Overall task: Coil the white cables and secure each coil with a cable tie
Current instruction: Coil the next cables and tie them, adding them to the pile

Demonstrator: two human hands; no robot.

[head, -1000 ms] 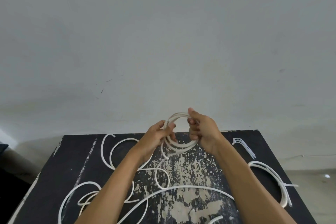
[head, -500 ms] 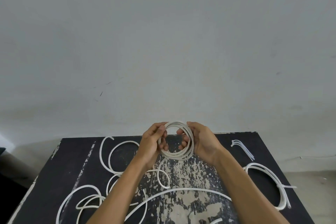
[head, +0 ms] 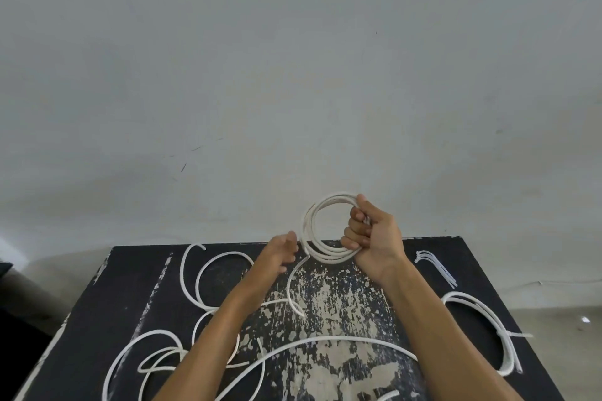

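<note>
- A worktop fills the lower part of the view, with a wall behind its far edge.
- The right hand holds a coil upright above the worktop's far edge, near the middle.
- The left hand sits just left of the coil, apart from it.
- A tail of cable hangs from the coil's bottom down onto the worktop, between the two forearms.
- Loose cables sprawl across the left half and the near edge.
- A bundle of cable ties lies at the far right.
- A tied coil lies nearer, by the right edge.
</note>
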